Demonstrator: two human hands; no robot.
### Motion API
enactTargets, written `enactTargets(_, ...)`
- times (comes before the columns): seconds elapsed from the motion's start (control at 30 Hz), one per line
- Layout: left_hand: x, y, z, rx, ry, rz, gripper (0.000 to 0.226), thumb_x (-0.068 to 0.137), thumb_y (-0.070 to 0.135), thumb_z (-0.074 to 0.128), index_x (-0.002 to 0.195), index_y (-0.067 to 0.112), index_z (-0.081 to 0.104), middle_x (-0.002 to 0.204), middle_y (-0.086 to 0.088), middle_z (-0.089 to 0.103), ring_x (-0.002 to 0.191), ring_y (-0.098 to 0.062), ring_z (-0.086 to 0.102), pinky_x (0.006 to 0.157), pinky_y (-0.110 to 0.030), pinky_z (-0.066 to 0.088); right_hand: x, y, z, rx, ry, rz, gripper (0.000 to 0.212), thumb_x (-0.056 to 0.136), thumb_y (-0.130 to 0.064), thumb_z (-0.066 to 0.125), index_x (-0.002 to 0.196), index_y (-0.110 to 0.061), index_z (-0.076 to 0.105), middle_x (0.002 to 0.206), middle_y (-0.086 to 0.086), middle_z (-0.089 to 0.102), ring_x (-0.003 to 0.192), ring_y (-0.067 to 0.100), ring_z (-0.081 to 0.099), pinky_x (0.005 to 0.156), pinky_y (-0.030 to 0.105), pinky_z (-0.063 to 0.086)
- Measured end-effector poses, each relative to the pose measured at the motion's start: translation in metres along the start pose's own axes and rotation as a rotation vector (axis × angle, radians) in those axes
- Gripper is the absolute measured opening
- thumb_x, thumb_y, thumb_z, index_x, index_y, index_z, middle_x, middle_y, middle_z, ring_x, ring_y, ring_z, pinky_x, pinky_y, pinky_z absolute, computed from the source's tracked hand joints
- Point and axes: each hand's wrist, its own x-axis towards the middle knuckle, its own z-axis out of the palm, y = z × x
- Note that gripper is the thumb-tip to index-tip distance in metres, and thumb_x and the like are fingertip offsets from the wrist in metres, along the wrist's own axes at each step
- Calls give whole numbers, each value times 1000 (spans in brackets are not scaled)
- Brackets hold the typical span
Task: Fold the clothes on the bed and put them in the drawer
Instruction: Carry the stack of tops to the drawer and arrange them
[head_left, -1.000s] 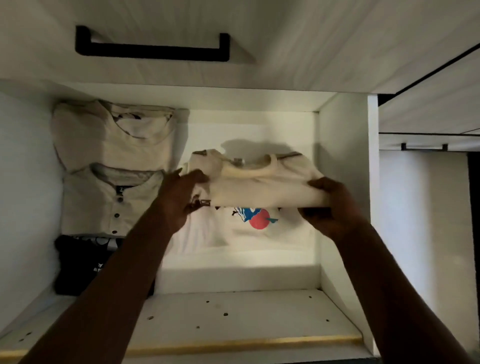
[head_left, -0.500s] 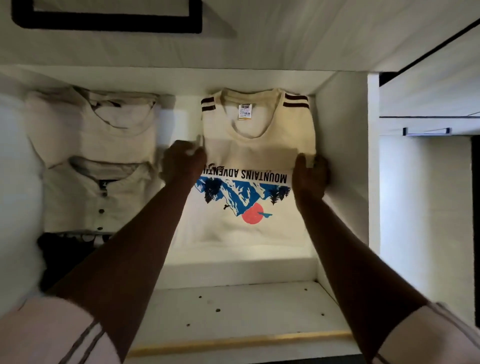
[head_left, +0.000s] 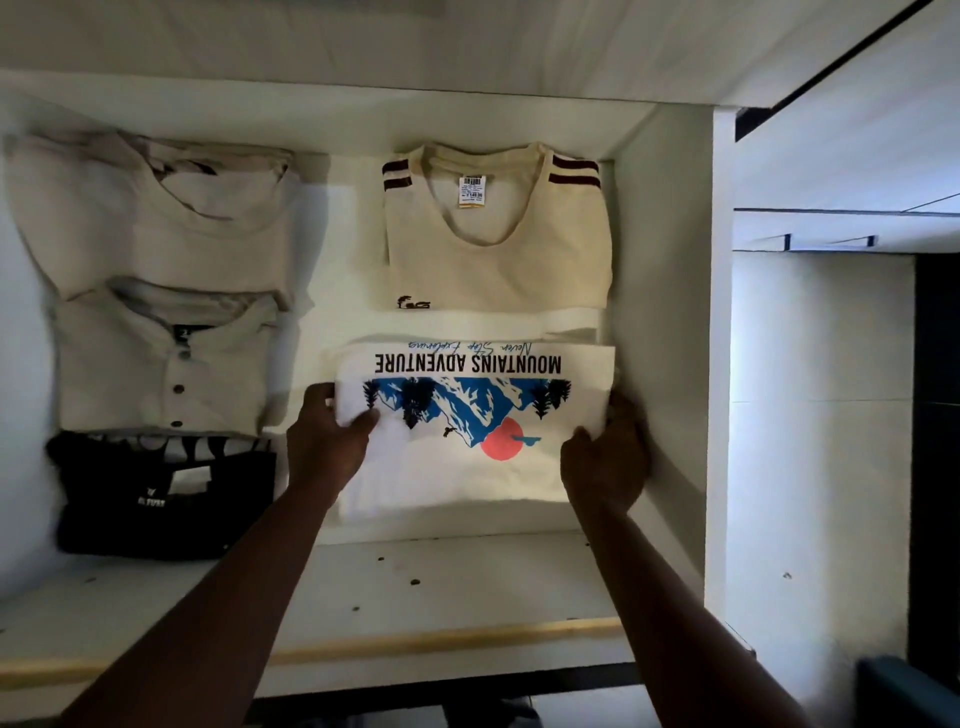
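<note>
An open white drawer (head_left: 467, 587) holds folded shirts. A cream shirt with dark shoulder stripes (head_left: 498, 260) lies at the back right. In front of it lies a white shirt printed "Mountains Adventure" (head_left: 467, 410). My left hand (head_left: 327, 441) grips the printed shirt's left edge, thumb on top. The right edge of that shirt is held by my right hand (head_left: 605, 460), against the drawer's right wall.
On the drawer's left side lie a beige shirt (head_left: 150, 218) at the back, a buttoned beige shirt (head_left: 161, 364) in the middle and a black shirt (head_left: 166, 493) in front. A closed drawer front sits above. Another cabinet (head_left: 815, 415) stands to the right.
The striped cream shirt was set down at the back right. Both hands then drew back toward me and took hold of the printed shirt's edges.
</note>
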Motion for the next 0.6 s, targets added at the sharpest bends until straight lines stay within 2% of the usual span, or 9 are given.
enactTargets(0.1,-11,-12,0,20,-53,-27,48,82,30,85,122,18,62,110,-7,73,100,-32,69,90,-45,56,-10,6,-10,-184,-5,3,58,92,-13,67,146,-24,49,132,6,65,121,34,62,93,41,52)
enactTargets(0.23,-13,-12,0,129,-79,30,40,81,30,86,112,13,66,107,-10,74,101,-34,68,87,-42,55,-14,16,-14,-332,-26,-64,61,89,-12,67,146,-22,49,128,10,66,116,36,65,87,41,55)
enactTargets(0.37,-14,-10,-7,184,-102,37,52,82,30,84,125,13,60,122,-11,70,111,-35,65,94,-43,53,-13,15,-10,-331,-106,-37,70,82,-13,69,146,-20,41,135,11,60,120,38,62,90,44,53)
enactTargets(0.43,-21,-8,-15,189,-114,47,61,84,33,81,134,15,52,132,-11,64,118,-35,62,99,-44,51,-22,11,-8,-349,-129,1,83,81,-21,70,153,-16,28,146,13,48,129,39,52,97,47,47)
enactTargets(0.5,-31,-8,-27,201,-107,87,62,87,38,77,139,18,49,139,-12,57,123,-33,58,102,-40,48,-42,9,-7,-379,-92,-112,91,84,-33,69,158,-11,21,152,16,38,136,38,40,102,49,43)
enactTargets(0.57,-50,-10,-42,188,-81,181,57,90,40,72,139,21,51,142,-11,52,126,-30,54,101,-36,43,-67,9,-5,-242,-73,-316,76,89,-42,62,153,-14,33,143,14,46,130,35,45,99,48,45)
enactTargets(0.6,-61,-15,-53,177,-53,249,55,91,40,71,139,22,52,141,-9,51,127,-29,53,102,-36,42,-82,4,-5,-134,-162,-400,65,93,-47,59,148,-18,42,136,11,53,124,33,51,96,45,49)
